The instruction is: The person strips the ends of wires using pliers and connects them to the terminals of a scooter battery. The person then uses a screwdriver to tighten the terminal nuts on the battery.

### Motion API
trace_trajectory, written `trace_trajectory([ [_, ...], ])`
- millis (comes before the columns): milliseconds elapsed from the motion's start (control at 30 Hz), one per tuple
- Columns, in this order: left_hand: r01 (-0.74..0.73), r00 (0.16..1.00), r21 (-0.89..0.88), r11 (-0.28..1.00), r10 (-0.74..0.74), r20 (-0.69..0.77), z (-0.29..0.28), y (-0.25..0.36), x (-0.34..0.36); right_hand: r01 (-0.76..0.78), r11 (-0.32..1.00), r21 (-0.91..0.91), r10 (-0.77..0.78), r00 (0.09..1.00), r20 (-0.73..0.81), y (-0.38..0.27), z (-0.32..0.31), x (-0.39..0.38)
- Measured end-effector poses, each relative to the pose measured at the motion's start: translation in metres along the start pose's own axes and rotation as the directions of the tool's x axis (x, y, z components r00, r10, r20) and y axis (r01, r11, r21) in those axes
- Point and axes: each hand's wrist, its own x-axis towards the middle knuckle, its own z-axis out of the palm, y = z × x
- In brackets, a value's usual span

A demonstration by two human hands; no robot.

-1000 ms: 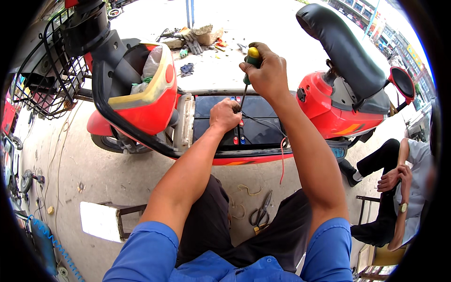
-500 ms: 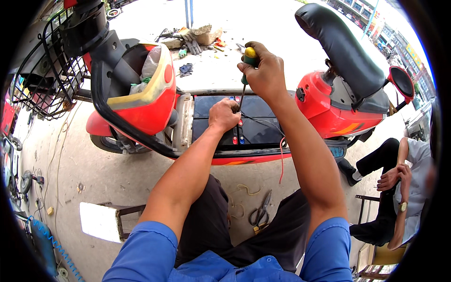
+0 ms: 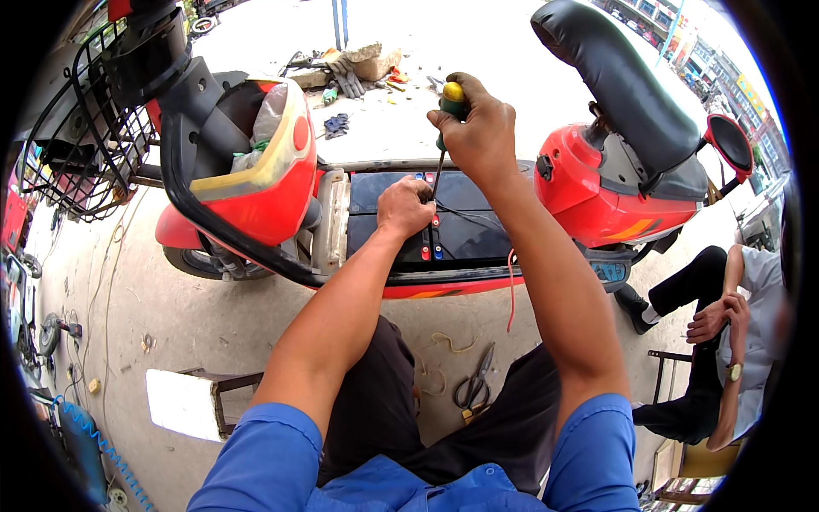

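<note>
My right hand (image 3: 483, 135) is wrapped round the green and yellow handle of a screwdriver (image 3: 453, 101), whose shaft points steeply down. Its tip meets the black batteries (image 3: 471, 242) sitting in the floor of a red electric scooter (image 3: 573, 192). Beside that tip, the fingers of my left hand (image 3: 404, 207) are pinched together over the batteries; whatever they hold is hidden. Red and blue terminals (image 3: 438, 249) show just right of my left hand. A black wire runs across the batteries, and a red wire (image 3: 510, 294) hangs over the scooter's near edge.
Scissors (image 3: 474, 382) lie on the ground between my legs. A white-topped stool (image 3: 183, 403) stands at the left. At the right sits a person (image 3: 751, 341) with hands together. Beyond the scooter are stones and gloves (image 3: 345, 78). The raised black seat (image 3: 618, 81) tilts over the scooter's rear.
Both hands stay at the same spot over the batteries. The screwdriver's handle has shifted very slightly left, and the whole view has moved a little.
</note>
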Motion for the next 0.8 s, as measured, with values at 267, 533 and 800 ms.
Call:
trace_trajectory([
  [267,0.022,1.000,0.010,1.000,-0.022,-0.001,-0.003,0.008,-0.001,-0.064,0.996,0.065,0.048,0.974,0.223,0.011,-0.007,0.022],
  [533,0.026,1.000,-0.014,1.000,-0.026,0.012,-0.002,0.007,0.000,-0.470,0.629,0.620,0.207,0.869,0.448,0.010,0.011,0.032],
  [800,0.010,1.000,-0.006,1.000,-0.010,-0.002,-0.002,0.003,0.000,-0.304,0.711,0.634,0.296,0.947,0.122,0.012,0.037,0.024],
])
